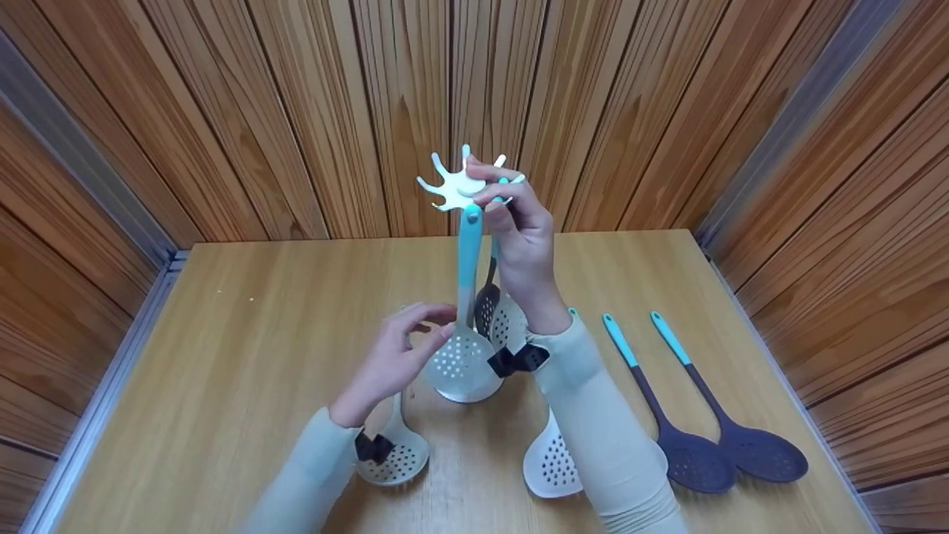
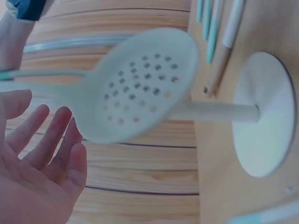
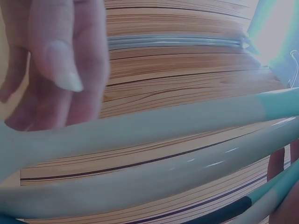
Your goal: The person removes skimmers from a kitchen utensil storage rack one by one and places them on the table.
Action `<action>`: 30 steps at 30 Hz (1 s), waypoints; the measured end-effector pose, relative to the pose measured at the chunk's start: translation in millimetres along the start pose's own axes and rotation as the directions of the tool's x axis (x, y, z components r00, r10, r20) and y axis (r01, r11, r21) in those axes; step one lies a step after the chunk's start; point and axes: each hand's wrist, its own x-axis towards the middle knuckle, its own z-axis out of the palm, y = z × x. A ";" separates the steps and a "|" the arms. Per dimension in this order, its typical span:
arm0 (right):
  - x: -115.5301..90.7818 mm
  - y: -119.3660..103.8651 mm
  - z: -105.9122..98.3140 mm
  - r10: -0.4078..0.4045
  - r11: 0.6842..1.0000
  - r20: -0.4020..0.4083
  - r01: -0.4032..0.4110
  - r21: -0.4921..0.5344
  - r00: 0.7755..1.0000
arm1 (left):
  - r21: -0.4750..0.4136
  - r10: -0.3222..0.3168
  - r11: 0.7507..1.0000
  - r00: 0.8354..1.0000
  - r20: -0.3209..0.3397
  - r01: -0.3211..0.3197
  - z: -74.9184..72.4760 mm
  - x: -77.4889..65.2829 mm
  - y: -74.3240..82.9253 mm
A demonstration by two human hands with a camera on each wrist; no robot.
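A white utensil stand (image 1: 448, 185) with hooked arms at its top rises from a round base (image 2: 264, 144). At its front hangs a white perforated skimmer (image 1: 461, 363) with a turquoise handle. My left hand (image 1: 393, 356) is beside the skimmer's neck, fingers loosely bent, fingertips close to its edge in the left wrist view. My right hand (image 1: 526, 245) holds the top of the stand, fingers over its hub and thumb below. Behind the skimmer hang a dark slotted spoon (image 1: 485, 308) and a white perforated utensil (image 1: 508, 322), partly hidden by my right wrist.
A perforated ladle (image 1: 400, 456) lies on the table (image 1: 245, 371) at left. To the right are a white slotted turner (image 1: 552, 463), partly under my right sleeve, and two dark spoons (image 1: 697, 460) (image 1: 767, 452). Wooden panels (image 1: 400, 111) enclose the back and sides.
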 end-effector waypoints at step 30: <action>-1.2 1.1 -2.2 -0.006 1.000 0.004 0.006 -0.003 1.000 | -0.074 0.189 0.978 0.978 -0.082 -0.196 17.8 -0.9 21.4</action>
